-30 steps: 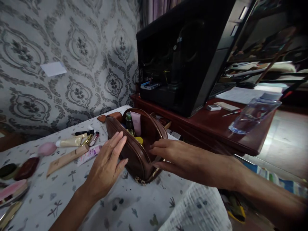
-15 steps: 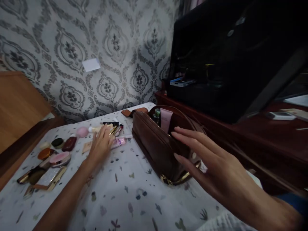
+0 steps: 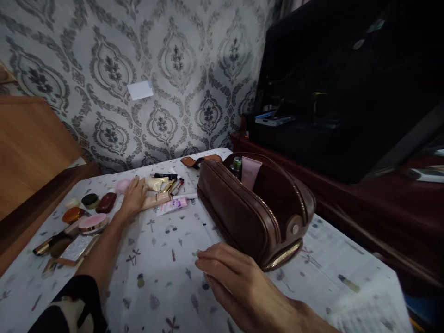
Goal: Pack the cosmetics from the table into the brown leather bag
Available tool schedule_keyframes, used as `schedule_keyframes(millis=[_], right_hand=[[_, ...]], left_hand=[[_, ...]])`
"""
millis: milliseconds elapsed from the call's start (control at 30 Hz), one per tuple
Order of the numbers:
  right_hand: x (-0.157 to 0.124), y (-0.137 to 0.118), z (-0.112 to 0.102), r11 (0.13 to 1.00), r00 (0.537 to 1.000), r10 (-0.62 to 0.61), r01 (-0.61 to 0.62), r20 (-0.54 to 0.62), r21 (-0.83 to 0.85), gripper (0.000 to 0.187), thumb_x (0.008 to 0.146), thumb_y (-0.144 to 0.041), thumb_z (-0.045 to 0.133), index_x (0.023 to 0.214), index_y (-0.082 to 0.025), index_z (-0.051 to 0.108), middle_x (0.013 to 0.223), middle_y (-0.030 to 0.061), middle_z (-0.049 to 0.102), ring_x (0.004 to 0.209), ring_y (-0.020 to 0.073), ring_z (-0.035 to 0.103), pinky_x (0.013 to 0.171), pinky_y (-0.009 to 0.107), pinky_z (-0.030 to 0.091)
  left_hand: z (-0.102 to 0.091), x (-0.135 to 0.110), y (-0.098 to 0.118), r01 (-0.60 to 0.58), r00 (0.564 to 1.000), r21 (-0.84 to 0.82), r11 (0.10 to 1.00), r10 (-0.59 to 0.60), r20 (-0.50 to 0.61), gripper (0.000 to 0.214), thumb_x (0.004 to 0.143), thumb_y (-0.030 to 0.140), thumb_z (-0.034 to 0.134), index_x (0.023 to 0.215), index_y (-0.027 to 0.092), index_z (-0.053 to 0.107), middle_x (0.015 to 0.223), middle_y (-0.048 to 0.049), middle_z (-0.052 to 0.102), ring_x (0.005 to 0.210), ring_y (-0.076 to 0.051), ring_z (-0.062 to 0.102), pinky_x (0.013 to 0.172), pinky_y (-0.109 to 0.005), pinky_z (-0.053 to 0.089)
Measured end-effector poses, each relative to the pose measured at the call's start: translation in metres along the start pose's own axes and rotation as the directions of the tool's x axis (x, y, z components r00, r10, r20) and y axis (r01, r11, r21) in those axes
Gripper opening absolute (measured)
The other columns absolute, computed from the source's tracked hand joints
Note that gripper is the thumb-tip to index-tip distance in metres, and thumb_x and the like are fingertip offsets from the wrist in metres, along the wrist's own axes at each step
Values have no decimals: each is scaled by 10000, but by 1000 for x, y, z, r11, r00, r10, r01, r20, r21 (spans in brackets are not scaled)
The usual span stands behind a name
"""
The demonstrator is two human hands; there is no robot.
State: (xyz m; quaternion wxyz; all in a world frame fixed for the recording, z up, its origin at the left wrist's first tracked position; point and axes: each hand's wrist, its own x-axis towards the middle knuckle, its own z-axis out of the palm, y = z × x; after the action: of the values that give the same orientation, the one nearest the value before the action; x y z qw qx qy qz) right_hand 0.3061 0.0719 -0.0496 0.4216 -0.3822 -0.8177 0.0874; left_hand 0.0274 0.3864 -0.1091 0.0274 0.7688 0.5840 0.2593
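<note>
On the left, my left hand (image 3: 134, 196) reaches over the cosmetics with its fingers stretched out. Its fingertips are beside a round pink makeup sponge (image 3: 123, 186); whether they touch it I cannot tell. Just right of that hand lie a beige tube (image 3: 157, 200), a pink and white tube (image 3: 172, 206), a cream tube (image 3: 154, 184) and a black tube (image 3: 165, 176). My right hand (image 3: 236, 277) hangs over the cloth in front of a brown leather bag (image 3: 236, 208), loosely curved and open, nothing seen in it. Inside the unzipped bag stand a pink tube (image 3: 250, 171) and a green-capped bottle (image 3: 237, 163).
Left of my left arm lie a pink compact (image 3: 93, 223), a dark red case (image 3: 106, 202), an orange jar (image 3: 72, 214), a green-lidded jar (image 3: 90, 200) and a glittery palette (image 3: 77, 249). A large black screen (image 3: 333, 88) stands on the dark red cabinet (image 3: 374, 203) at the right.
My left hand has moved left, from the tubes to the pink sponge. My right hand has come away from the bag's opening, down and left over the cloth. The view has shifted slightly.
</note>
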Motion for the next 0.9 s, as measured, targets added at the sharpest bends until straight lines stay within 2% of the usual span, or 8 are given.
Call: schedule_keyframes(millis=[100, 233, 367, 467, 567, 633, 767, 900], right_hand=[[-1, 8, 11, 996, 996, 60, -64, 68, 62, 249, 978, -93, 449, 1104, -167, 649, 1015, 104, 722, 957, 192, 682, 842, 307, 587], [-6, 18, 26, 986, 982, 123, -137, 142, 97, 261, 947, -64, 451, 1074, -171, 653, 993, 92, 718, 939, 199, 664, 825, 315, 573], [-11, 27, 39, 971, 964, 186, -210, 192, 114, 251, 928, -62, 461, 1016, -182, 663, 934, 74, 711, 889, 196, 667, 805, 313, 563], [-12, 31, 44, 964, 962, 208, -233, 178, 130, 258, 920, -64, 462, 1017, -185, 669, 953, 81, 713, 884, 197, 677, 807, 315, 568], [-14, 33, 43, 961, 966, 205, -229, 159, 151, 251, 933, -82, 462, 1025, -186, 671, 951, 84, 715, 879, 196, 683, 801, 311, 574], [-15, 33, 42, 959, 964, 215, -238, 155, 152, 243, 940, -92, 469, 1030, -192, 671, 960, 83, 715, 893, 194, 685, 815, 311, 574], [-16, 32, 41, 958, 960, 231, -253, 156, 138, 235, 953, -111, 467, 1032, -192, 674, 976, 85, 716, 918, 197, 689, 829, 320, 576], [-15, 33, 41, 956, 961, 228, -251, 156, 152, 253, 955, -106, 454, 1041, -185, 679, 971, 89, 720, 908, 195, 691, 813, 323, 581]], left_hand=[[9, -9, 1, 59, 996, -54, 997, -62, -68, 495, 991, 364, 275, 1327, 119, 544, 1514, -189, 504, 1493, -299, 340, 1229, -518, 250], [15, -7, 6, 148, 974, -124, 981, -166, -153, 470, 998, 385, 254, 1238, 145, 580, 1434, -190, 562, 1440, -325, 401, 1199, -548, 292], [17, 6, 16, 184, 960, -192, 964, -218, -175, 489, 1006, 404, 206, 1092, 149, 614, 1211, -194, 670, 1217, -322, 584, 1075, -496, 436], [15, 12, 24, 167, 967, -239, 957, -206, -150, 542, 1018, 451, 162, 1084, 151, 608, 1096, -159, 702, 1064, -282, 642, 959, -427, 500], [3, 5, 25, 80, 992, -262, 962, -103, -77, 556, 1018, 486, 186, 1107, 146, 616, 1106, -137, 706, 1060, -258, 642, 954, -393, 498], [-9, -10, 20, -25, 1000, -265, 964, 28, 7, 508, 991, 517, 308, 1124, 154, 637, 1180, -125, 695, 1120, -254, 625, 998, -380, 480], [-31, -40, 4, -209, 947, -246, 946, 259, 190, 485, 843, 523, 609, 1202, 202, 668, 1252, -99, 686, 1153, -284, 614, 1039, -405, 466], [-33, -41, 2, -302, 908, -195, 933, 344, 238, 464, 853, 379, 613, 1282, 206, 641, 1295, -119, 666, 1186, -309, 591, 1076, -473, 438]])
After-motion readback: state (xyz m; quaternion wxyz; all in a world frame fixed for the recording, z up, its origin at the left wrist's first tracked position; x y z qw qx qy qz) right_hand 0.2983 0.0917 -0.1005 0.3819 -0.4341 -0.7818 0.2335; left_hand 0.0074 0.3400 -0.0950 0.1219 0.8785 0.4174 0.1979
